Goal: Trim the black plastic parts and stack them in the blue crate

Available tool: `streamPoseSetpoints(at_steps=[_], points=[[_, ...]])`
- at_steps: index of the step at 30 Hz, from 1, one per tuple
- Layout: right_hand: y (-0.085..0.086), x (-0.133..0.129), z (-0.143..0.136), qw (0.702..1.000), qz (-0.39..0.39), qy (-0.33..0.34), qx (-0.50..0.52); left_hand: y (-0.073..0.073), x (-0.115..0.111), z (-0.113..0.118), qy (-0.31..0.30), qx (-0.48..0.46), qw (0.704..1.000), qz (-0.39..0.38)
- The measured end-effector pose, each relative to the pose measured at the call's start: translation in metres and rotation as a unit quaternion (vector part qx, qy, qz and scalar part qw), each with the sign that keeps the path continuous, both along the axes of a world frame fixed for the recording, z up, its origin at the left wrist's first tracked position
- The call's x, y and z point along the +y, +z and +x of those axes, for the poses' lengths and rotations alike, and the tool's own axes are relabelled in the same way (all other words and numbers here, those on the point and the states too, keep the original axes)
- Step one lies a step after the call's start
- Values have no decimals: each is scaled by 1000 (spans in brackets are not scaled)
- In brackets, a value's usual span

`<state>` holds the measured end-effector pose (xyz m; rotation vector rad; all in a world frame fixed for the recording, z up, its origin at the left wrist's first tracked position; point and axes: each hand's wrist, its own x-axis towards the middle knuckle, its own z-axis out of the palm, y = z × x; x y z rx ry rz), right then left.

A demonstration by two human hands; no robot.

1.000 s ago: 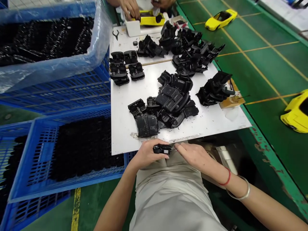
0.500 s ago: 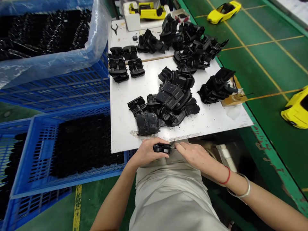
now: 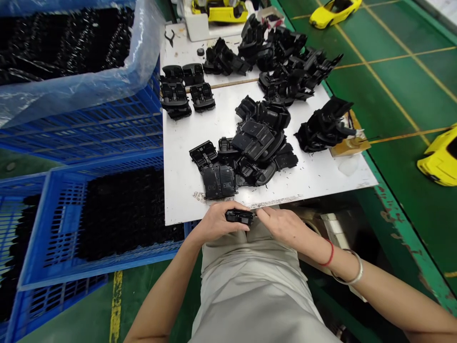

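A small black plastic part (image 3: 238, 216) is gripped between the thumb and fingers of my left hand (image 3: 216, 222), just off the front edge of the white table (image 3: 185, 205). My right hand (image 3: 282, 226) is closed at the part's right end, around something thin and mostly hidden. Beyond my hands lies a pile of black plastic parts (image 3: 253, 140), with one broad piece (image 3: 219, 182) nearest me. Small black scraps are scattered around the pile.
Blue crates (image 3: 107, 269) of black parts stand at the left, the upper one lined with plastic film (image 3: 143, 57). More black parts (image 3: 323, 126) and pliers (image 3: 170, 38) are on the table. Yellow toy cars (image 3: 441, 159) sit on the green surface (image 3: 392, 100) at the right.
My right hand has shifted slightly left, closer to the black part. The part in my left hand has tilted a little and moved slightly left and up.
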<state>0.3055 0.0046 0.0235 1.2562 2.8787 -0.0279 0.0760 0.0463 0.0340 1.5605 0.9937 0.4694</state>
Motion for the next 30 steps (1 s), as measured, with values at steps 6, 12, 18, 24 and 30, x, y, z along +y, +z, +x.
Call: streamPoseSetpoints(at_steps=[6,12,18,24,30], points=[[6,0,3,1000,23,1,15,-2,0,0,-9,-5,1000,-3],[11,-5,9,1000,20,0,4,-3,0,-1,-17,-4,1000,7],[10,-7,9,1000,13,3,-5,-2,0,1,-16,-3,1000,14],[10,-7,7,1000,20,3,-1,-2,0,0,-21,1,999,27],[11,-7,6,1000,25,4,-1,-2,0,0,-22,-5,999,29]])
